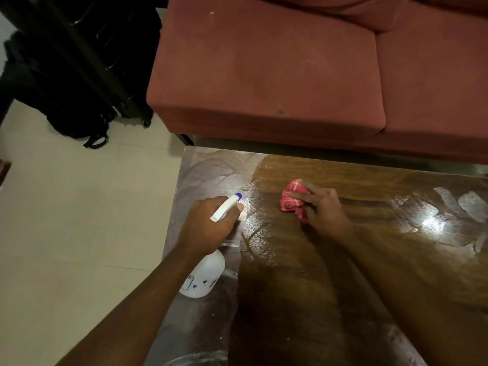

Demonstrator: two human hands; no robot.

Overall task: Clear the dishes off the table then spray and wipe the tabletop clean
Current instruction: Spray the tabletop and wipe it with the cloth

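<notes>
White plastic with a blue nozzle tip, that's the spray bottle (204, 273) our left hand (211, 224) is wrapped around at the trigger head, fingers closed on it, nozzle aimed at the far left part of the table. Our right hand (320, 204) is pressed down on a bunched-up red cloth (293, 200), fingers curled over it, cloth flat against the wood just right of the nozzle.

The tabletop (343, 260) is dark glossy wood, no dishes that we can see on it. It's got wet smears all over: cloudy arcs on the left half around the bottle, whitish streaks (459, 204) out toward the right with a bright light glare next to them. The middle strip under our right forearm looks darker and cleaner.

Table's left edge runs right beside the bottle, and past it there's plain pale floor tile (66, 220), lots of open room on that side. The far edge sits close to a rust-red sofa (264, 75), only a thin dark gap between them, so not much space that way.

Over in the far left corner there's a black bag (76, 122) slumped on the floor against something dark and upright, can't really tell what. At the bottom edge near our left arm there's a curved clear rim, glass maybe, too cut off to say.
</notes>
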